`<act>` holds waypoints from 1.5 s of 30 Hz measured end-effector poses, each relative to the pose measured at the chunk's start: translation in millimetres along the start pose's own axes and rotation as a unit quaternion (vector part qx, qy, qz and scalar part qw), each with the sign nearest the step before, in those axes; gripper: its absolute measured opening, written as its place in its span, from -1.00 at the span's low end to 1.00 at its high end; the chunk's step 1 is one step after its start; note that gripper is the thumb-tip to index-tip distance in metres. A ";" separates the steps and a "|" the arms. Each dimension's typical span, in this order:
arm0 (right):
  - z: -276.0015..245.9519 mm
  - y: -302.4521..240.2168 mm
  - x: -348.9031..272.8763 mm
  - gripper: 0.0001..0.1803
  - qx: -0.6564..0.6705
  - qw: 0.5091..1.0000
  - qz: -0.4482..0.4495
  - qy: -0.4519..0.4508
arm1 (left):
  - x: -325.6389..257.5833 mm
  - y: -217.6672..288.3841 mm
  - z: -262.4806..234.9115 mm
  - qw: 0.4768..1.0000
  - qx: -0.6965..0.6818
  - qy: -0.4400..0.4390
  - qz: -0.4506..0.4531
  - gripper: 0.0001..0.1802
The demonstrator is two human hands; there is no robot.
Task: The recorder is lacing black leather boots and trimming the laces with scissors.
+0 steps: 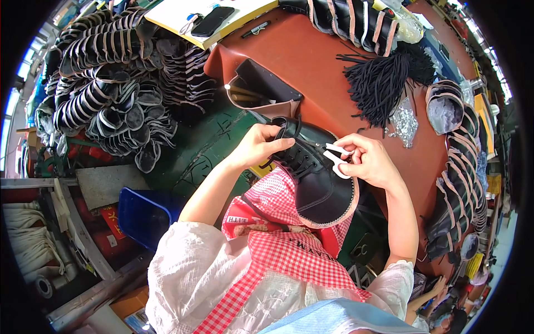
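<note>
I watch the left hand point(261, 146) grip the black shoe point(321, 196); over it, the right hand point(369, 160) grasps scissors point(335, 161); slipping blades could nick it.

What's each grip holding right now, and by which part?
The left grip holds the shoe by the edge near its opening; the right grip holds the scissors by their white handles.

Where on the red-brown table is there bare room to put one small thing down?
The table is bare between the marker pen and the black laces, and below the clear bag, between the right hand and the row of shoe pieces. Crowded: along that row and around the laces.
</note>
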State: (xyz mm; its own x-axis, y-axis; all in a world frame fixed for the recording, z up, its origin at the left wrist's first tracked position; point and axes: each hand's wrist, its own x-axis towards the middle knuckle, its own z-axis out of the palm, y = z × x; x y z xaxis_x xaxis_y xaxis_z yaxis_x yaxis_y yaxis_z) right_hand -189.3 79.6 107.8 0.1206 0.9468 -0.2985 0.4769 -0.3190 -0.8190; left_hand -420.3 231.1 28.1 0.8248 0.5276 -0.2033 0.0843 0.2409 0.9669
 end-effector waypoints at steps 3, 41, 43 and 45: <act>3.8 -2.2 0.1 -0.53 0.003 1.000 -0.011 -0.009 | -1.7 -0.5 1.3 1.000 -0.013 -0.011 0.005 -0.77; 97.8 57.4 -55.1 -0.54 0.340 0.916 -0.058 0.204 | 23.5 -20.8 80.3 0.901 -0.427 0.037 0.067 -0.57; 105.8 65.1 -55.2 -0.58 0.315 0.927 -0.076 0.189 | 23.8 -22.6 84.7 0.903 -0.421 0.046 0.073 -0.57; 108.2 63.3 -57.4 -0.59 0.340 0.921 -0.056 0.185 | 23.7 -19.1 89.6 0.898 -0.423 0.080 0.091 -0.56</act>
State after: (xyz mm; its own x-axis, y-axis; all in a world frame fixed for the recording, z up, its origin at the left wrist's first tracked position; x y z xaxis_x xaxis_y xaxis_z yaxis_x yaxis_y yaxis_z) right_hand -260.2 0.3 20.1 0.4514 0.8855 -0.1097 -0.1348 -0.0539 -0.9894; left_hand -352.2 166.0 18.6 0.6848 0.7153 -0.1393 -0.5550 0.6358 0.5364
